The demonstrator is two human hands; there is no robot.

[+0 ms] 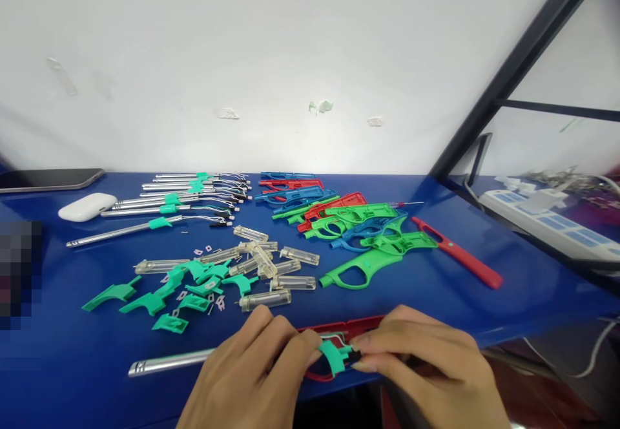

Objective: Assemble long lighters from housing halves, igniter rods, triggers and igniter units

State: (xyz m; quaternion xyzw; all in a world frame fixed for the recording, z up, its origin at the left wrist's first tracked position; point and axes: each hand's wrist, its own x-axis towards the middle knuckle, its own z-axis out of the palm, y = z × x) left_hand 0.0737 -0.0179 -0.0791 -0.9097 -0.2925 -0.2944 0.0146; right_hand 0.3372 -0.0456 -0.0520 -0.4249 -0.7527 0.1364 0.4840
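Note:
Near the table's front edge, my left hand point(256, 364) is closed around the left part of a red lighter shell half point(346, 327). A silver metal tube point(169, 362) sticks out to the left from under this hand. Over the shell's finger loop is a green trigger point(334, 358), with the left fingertips at its left edge. My right hand point(421, 358) pinches at the trigger's right tip, where a small dark piece shows between finger and thumb. A white wire runs just above the trigger. My hands hide much of the shell.
Loose green triggers point(155, 301) and clear fuel tanks point(266, 300) lie beyond my hands. Metal tubes with wires point(126, 230) are at back left, beside a white earphone case point(87, 207). Coloured shell halves point(368, 264), a red lighter shell point(465, 258) and a power strip point(552, 222) lie rightward.

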